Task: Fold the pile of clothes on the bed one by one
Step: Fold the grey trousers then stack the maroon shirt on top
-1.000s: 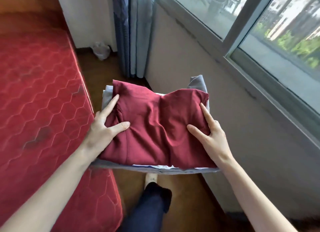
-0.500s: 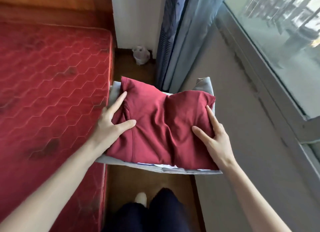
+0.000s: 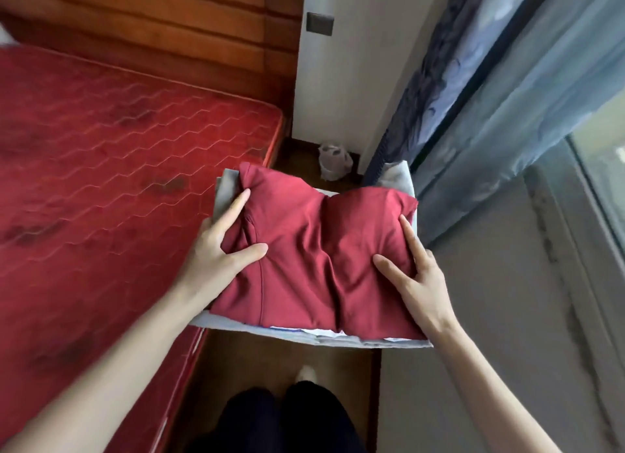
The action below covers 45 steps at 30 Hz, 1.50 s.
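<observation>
Two hands carried a stack of folded clothes (image 3: 314, 337) in the air off the red mattress's (image 3: 111, 168) right edge, above the floor. At the stack's left edge the left hand (image 3: 216, 249) was clamped, thumb pressed on the top maroon garment (image 3: 314, 249), forefinger extended, remaining fingers hidden beneath. At the right edge the right hand (image 3: 419, 283) was set likewise. With the maroon garment sagging at the middle, uneven grip was judged likely to slide the grey layers out beside the curtain (image 3: 473, 90).
</observation>
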Each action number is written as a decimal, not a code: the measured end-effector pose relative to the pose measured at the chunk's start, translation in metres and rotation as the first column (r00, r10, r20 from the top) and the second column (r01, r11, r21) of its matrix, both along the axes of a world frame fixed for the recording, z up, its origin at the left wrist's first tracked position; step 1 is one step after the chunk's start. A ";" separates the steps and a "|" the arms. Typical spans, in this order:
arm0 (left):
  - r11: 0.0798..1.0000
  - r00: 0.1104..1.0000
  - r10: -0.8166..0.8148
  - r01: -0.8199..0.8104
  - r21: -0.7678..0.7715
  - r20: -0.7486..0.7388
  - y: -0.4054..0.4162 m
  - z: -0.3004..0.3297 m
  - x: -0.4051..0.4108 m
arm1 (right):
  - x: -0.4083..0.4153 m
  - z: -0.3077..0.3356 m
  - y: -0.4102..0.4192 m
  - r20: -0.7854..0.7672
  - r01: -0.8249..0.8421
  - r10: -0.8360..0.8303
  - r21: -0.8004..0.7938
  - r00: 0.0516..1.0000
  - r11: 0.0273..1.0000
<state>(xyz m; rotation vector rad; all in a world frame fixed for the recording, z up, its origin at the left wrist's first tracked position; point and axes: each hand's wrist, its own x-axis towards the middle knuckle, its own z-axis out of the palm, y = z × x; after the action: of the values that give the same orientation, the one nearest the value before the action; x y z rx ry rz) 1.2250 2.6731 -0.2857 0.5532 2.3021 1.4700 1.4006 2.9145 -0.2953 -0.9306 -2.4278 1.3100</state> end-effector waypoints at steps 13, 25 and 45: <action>0.982 0.982 0.189 -0.188 -0.007 0.023 0.100 -0.021 -0.227 | -0.278 -0.018 0.132 0.003 -0.194 0.195 -0.056 0.981 0.979; 0.979 0.980 0.195 -0.192 -0.073 0.042 0.164 -0.036 -0.481 | -0.537 -0.043 0.202 0.002 -0.227 0.230 -0.127 0.973 0.965; 0.976 0.971 0.172 -0.146 -0.162 0.165 0.236 -0.231 -0.816 | -0.850 -0.245 0.254 0.151 -0.161 0.188 -0.173 0.971 0.972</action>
<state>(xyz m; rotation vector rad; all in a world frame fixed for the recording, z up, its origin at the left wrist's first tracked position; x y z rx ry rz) 0.4090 2.9088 -0.5168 0.1894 2.3329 1.3409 0.5506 3.1687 -0.5400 -0.9150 -2.6141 1.5662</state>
